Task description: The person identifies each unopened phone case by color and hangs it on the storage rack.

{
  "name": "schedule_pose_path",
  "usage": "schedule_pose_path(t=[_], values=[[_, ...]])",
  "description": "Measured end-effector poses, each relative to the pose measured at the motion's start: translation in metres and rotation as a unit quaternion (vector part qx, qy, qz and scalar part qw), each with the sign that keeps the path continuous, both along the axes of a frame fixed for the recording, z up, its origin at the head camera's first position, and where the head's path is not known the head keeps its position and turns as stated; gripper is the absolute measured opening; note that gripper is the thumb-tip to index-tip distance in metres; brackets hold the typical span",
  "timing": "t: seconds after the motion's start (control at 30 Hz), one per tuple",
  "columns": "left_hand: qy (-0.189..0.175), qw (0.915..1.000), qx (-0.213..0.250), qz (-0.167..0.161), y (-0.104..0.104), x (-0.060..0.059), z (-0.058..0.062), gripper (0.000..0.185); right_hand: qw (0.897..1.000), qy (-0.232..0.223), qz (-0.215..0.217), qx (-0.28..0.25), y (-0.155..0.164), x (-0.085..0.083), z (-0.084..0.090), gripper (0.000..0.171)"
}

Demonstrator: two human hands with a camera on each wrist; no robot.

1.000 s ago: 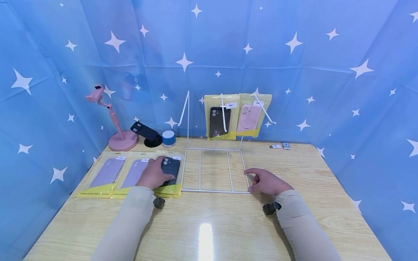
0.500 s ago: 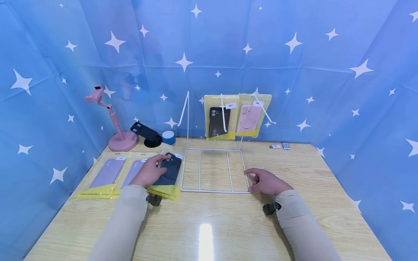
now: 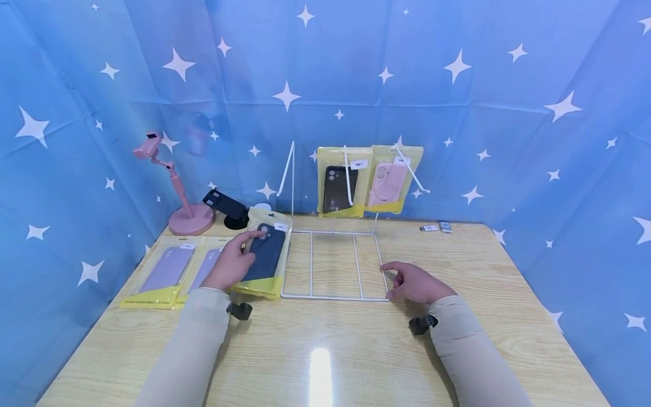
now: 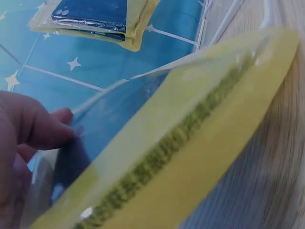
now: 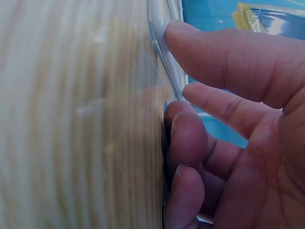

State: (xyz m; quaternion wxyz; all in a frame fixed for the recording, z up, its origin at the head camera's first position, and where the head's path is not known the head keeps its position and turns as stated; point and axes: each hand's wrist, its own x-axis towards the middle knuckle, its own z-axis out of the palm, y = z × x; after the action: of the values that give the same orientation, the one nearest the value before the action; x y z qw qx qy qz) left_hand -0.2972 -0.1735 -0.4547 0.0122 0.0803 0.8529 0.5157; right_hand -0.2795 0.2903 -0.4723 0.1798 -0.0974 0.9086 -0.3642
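Observation:
My left hand [image 3: 231, 265] pinches a dark blue phone case in a clear-and-yellow bag [image 3: 267, 251] between thumb and fingers. In the left wrist view this bag [image 4: 205, 129] tilts up over the table, its yellow lower strip toward the camera. A white wire display rack [image 3: 335, 298] stands just right of it. My right hand [image 3: 417, 282] holds the right side of the rack's base, index finger on the side rail and thumb at the front corner, other fingers curled. From the rack's hooks hang a bagged black case [image 3: 339, 189] and a bagged pink case [image 3: 387, 183].
Two bagged purple cases [image 3: 168, 268] lie flat at the left. Behind them stand a pink phone stand [image 3: 190, 219], a black holder [image 3: 226, 204] and a partly covered blue-and-white cylinder [image 3: 261, 206]. Two small gadgets [image 3: 445, 226] lie back right. The rack's left hook [image 3: 286, 172] is bare.
My left hand has picked up the bagged dark blue case from beside the purple ones, raising its top edge and moving it slightly away from me. The right hand keeps its place on the rack.

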Motion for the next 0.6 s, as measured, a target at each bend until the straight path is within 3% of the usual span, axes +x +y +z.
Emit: schedule_pose_path(t=[0.33,0.6], values=[[0.092,0.9957,0.007,-0.006,0.01,0.005,0.008,0.059,1.0,0.001,0.003,0.003,-0.001,0.001,0.002,0.069],[0.148,0.9886,-0.001,-0.025,0.022,0.014,0.021,0.061,1.0,0.0,0.0,0.006,-0.001,0.002,0.002,0.069]])
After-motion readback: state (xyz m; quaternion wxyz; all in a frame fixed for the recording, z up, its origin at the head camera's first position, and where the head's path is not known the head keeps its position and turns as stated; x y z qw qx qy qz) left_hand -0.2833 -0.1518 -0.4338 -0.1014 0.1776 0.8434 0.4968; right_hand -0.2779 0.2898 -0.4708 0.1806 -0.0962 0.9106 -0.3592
